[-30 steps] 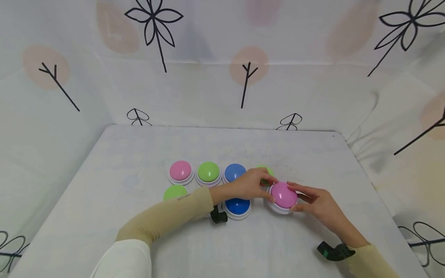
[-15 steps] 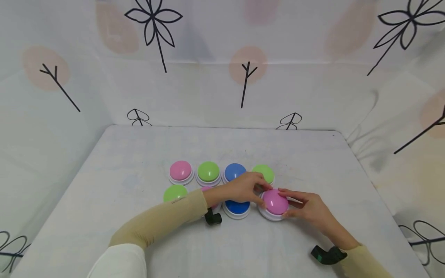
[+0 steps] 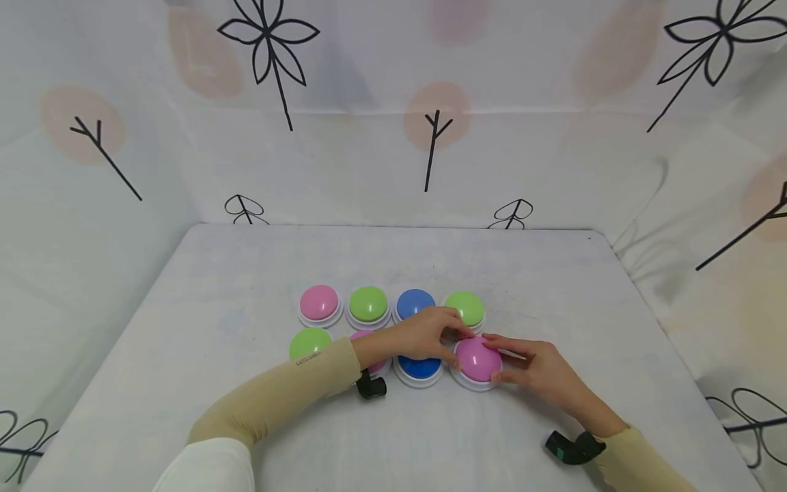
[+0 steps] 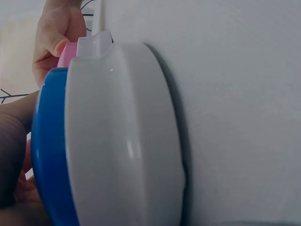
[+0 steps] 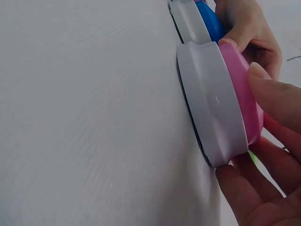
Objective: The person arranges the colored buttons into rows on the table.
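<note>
A pink push button (image 3: 478,359) with a white round base sits at the right end of the front row, its base down at the table in the right wrist view (image 5: 214,103). My left hand (image 3: 430,333) reaches over the blue front button (image 3: 420,367) and holds the pink button's left side, thumb on the dome. From the right, my right hand (image 3: 533,369) grips the same button, its thumb (image 5: 277,96) on the pink dome and fingers round the far side. In the left wrist view the blue button's white base (image 4: 117,136) stands close beside the pink button.
The back row holds a pink button (image 3: 319,303), a green button (image 3: 368,304), a blue button (image 3: 415,303) and another green button (image 3: 465,307). A front green button (image 3: 309,341) and a second pink button (image 3: 376,367) are partly behind my left forearm. White table (image 3: 393,256) surrounds them.
Both hands have brought the pink button left and slightly toward me, up beside the blue front button. The back right green button now shows more fully. The other buttons have stayed put.
</note>
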{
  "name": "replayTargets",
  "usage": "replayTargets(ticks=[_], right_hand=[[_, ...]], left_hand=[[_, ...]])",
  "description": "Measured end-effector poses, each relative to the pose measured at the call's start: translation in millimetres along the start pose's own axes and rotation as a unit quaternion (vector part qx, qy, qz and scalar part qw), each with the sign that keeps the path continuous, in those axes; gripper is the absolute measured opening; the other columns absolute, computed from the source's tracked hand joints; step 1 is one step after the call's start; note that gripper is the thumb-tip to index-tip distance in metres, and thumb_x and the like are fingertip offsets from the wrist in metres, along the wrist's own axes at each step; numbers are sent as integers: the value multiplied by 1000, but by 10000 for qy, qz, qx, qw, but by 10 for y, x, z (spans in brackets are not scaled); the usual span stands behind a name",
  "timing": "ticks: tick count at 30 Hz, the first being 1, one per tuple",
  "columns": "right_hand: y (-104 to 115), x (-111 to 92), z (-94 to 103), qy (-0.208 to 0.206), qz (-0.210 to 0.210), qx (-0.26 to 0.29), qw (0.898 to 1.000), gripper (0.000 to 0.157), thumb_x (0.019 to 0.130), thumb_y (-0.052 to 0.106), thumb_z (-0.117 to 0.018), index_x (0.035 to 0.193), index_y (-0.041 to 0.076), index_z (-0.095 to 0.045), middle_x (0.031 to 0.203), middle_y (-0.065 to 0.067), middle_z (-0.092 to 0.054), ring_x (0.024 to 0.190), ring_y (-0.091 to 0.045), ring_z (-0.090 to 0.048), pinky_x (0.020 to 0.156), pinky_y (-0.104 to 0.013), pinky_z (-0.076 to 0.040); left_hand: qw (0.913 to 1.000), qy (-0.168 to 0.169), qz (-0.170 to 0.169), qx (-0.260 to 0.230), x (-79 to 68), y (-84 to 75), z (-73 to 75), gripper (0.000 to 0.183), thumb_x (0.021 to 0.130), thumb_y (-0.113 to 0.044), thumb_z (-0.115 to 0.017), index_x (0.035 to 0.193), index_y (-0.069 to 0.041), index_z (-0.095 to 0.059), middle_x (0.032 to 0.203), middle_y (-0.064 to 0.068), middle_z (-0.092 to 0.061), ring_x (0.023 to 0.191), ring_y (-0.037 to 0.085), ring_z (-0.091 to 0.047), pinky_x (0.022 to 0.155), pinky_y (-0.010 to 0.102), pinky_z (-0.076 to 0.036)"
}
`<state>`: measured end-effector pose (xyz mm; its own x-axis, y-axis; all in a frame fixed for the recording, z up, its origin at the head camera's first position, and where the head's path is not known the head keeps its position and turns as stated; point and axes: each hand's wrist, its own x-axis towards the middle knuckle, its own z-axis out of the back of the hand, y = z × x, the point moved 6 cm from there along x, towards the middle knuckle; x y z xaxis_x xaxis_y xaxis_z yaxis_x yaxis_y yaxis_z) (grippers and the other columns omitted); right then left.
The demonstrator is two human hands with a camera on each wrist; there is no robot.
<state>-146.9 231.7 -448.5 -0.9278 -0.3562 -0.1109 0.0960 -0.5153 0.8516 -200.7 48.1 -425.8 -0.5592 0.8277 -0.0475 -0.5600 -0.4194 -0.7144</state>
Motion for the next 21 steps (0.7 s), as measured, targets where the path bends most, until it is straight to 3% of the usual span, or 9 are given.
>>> replayTargets(ticks=[7,14,21], right_hand=[[47,27,-7,10,108,53,9999,56,82,23,-83,133,8,-65,141,-14,-57,129,-37,-52,93,-34,-51],[76,56,2,22,382,-264,9989,51,85,23,-81,131,8,-66,137,-12,-60,126,-35,-56,95,-39,-50],[107,66,4,-167,526,-299,9980,45,88,20,-78,130,10,-67,136,-9,-61,127,-34,-55,96,-41,-50]], left_hand=[[9999,-9,-40,-103,-28,21,14,51,80,-23,-86,127,-12,-69,107,-5,-60,103,3,-60,87,13,-47],[9998,26,-143,-100,-38,44,23,49,83,-21,-84,128,-12,-67,111,-5,-62,106,3,-60,88,13,-47],[9995,39,-185,-236,-62,73,35,45,86,-18,-81,128,-11,-66,116,-5,-62,108,2,-59,89,14,-48]])
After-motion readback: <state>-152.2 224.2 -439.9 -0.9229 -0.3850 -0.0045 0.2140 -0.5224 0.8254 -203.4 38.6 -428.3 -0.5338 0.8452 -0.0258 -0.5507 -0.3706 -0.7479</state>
